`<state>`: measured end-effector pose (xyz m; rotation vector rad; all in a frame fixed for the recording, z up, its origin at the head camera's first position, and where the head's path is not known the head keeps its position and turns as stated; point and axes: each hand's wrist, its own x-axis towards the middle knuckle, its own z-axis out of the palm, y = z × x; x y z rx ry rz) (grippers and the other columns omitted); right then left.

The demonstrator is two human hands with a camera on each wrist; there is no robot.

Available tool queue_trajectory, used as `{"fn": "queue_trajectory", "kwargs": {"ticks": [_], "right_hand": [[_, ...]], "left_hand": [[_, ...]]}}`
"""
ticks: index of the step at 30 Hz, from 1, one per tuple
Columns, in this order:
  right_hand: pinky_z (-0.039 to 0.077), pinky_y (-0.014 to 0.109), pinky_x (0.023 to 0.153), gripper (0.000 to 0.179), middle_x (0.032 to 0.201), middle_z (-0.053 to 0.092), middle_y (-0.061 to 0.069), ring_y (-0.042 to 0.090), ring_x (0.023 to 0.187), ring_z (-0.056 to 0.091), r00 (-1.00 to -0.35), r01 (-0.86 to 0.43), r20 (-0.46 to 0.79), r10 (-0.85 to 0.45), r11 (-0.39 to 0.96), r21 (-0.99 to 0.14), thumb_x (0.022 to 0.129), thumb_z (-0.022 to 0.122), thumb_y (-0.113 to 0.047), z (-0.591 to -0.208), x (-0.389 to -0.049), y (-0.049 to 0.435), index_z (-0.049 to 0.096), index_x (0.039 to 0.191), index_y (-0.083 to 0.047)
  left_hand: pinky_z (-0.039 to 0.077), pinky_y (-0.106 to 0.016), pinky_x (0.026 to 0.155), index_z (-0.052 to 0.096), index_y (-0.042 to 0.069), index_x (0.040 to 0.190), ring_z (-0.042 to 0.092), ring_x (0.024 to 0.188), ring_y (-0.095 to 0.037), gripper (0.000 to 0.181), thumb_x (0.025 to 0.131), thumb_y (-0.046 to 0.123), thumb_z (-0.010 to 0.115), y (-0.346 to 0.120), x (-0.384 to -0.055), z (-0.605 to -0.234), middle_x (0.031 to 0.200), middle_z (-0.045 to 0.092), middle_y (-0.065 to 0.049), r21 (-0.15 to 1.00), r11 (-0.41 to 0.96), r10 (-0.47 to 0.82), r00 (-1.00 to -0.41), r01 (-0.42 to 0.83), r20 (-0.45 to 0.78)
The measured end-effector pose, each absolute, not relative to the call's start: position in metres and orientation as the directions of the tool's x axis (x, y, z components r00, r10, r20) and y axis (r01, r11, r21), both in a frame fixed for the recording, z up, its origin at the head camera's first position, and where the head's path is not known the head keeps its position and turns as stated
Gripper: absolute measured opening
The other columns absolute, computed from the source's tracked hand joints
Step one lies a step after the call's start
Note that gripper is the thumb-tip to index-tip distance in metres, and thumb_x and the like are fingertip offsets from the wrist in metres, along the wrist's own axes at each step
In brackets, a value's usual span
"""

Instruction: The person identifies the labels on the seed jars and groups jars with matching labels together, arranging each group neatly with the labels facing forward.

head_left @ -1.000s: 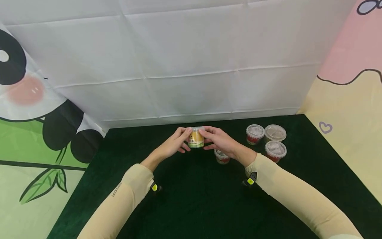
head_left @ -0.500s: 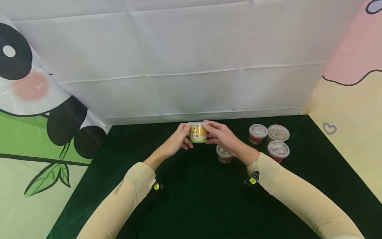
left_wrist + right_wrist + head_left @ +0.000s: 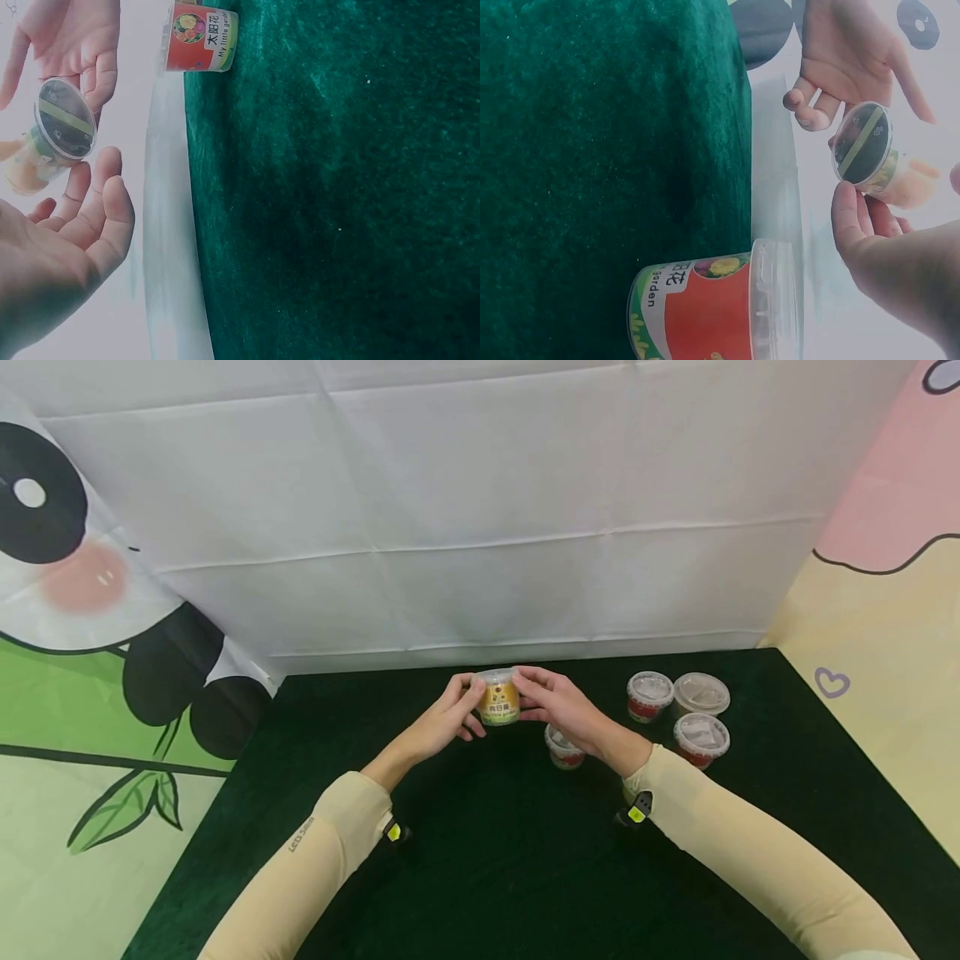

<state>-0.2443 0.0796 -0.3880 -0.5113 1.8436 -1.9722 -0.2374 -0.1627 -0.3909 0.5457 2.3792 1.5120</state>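
Observation:
Held up above the table by both hands is a small clear plastic seed cup (image 3: 498, 697) with a yellow sunflower label facing the head camera. My left hand (image 3: 437, 724) pinches its left side, thumb near the rim. From the right, my right hand (image 3: 564, 714) grips the other side near the rim. Both wrist views show the dark underside of the cup (image 3: 66, 120), crossed by a pale strip. Close below my right hand stands a red-labelled cup (image 3: 564, 752), partly covered by that hand in the head view.
On the right of the dark green tablecloth (image 3: 495, 860) stand three more lidded cups: one at the back (image 3: 649, 693), a wider tub (image 3: 702, 693) and one in front (image 3: 701, 737). A white cloth backdrop (image 3: 480, 527) hangs behind the table.
Between the fingers the sunflower cup has turned, so its label now faces the head camera. It then tilted slightly. Both hands keep their hold; the other cups stay put.

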Motion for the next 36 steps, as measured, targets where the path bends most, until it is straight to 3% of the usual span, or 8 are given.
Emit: {"fn": "queue_trajectory", "kwargs": {"ticks": [7,22,36], "right_hand": [[0.046,0.046,0.106,0.054,0.143,0.048,0.018,0.033,0.125,0.053,-0.855,0.021,0.009,-0.518,-0.051,-0.998,0.109,0.047,-0.034,-0.385,-0.242,0.077,0.037,0.153,-0.004],[0.047,0.044,0.105,0.055,0.141,0.049,0.019,0.033,0.125,0.054,-0.846,0.068,-0.032,-0.532,-0.048,-0.997,0.109,0.047,-0.034,-0.388,-0.240,0.069,0.036,0.154,-0.005],[0.048,0.043,0.105,0.053,0.142,0.051,0.014,0.032,0.129,0.053,-0.848,0.087,-0.068,-0.526,-0.011,-0.996,0.108,0.051,-0.035,-0.391,-0.249,0.021,0.040,0.152,-0.007]], "left_hand": [[0.052,-0.040,0.080,0.029,0.013,0.148,0.066,0.093,-0.032,0.054,0.110,0.050,0.026,-0.166,-0.235,-0.393,0.125,0.052,-0.018,0.921,0.334,0.450,-0.892,0.199,0.030],[0.052,-0.044,0.086,0.027,0.013,0.151,0.065,0.098,-0.032,0.058,0.109,0.053,0.023,-0.177,-0.233,-0.393,0.128,0.049,-0.019,0.912,0.374,0.455,-0.890,0.166,-0.025],[0.050,-0.051,0.097,0.029,0.005,0.156,0.062,0.112,-0.036,0.064,0.110,0.050,0.025,-0.219,-0.236,-0.391,0.136,0.051,-0.024,0.888,0.434,0.409,-0.911,0.154,-0.042]]}}
